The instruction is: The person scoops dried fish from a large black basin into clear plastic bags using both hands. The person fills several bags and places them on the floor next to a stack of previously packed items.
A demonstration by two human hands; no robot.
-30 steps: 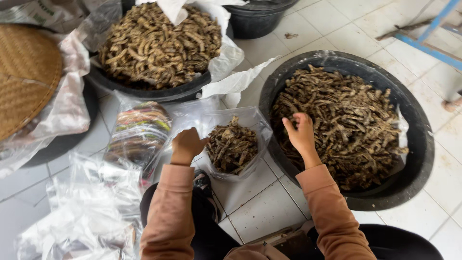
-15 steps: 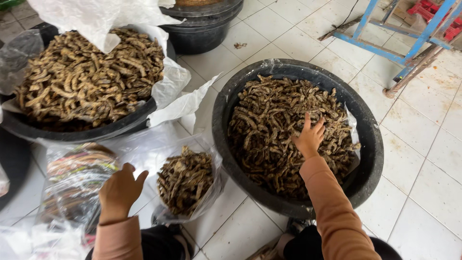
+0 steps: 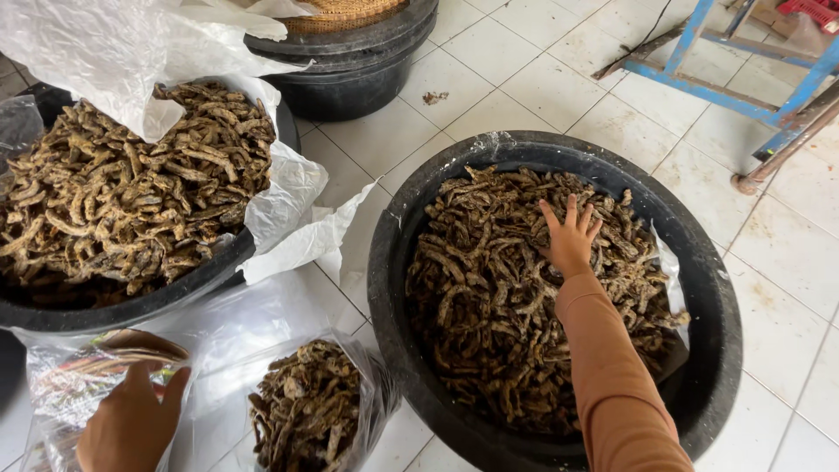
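On the white tiled floor (image 3: 524,70) we see three black tubs. The big black tub (image 3: 717,288) at the right is lined with thin plastic and is filled with brown dried strips (image 3: 489,288), maybe dried fish, but we cannot tell exactly. At the left, a second black tub (image 3: 131,306) carries a high heap of the same strips (image 3: 122,192), with a white plastic liner (image 3: 288,201) hanging over its near right side. At the far middle stands a third dark tub (image 3: 358,70) with a woven basket (image 3: 341,10) inside. A blue metal frame (image 3: 699,83) stands at the far right.

Nothing stands in the way of our right hand (image 3: 570,238). It reaches into the big tub with the fingers spread wide, the palm down on the dried strips near the far middle of the pile; it holds nothing that we can see. The orange sleeve (image 3: 616,385) goes over the near part of the pile.

Our left hand (image 3: 131,419) is at the near left, fingers open and loosely curved, resting on a clear plastic bag (image 3: 65,385). Just right of this hand stands an open clear bag (image 3: 367,385) partly filled with strips (image 3: 306,411), between the left hand and the big tub, well apart from the right hand.
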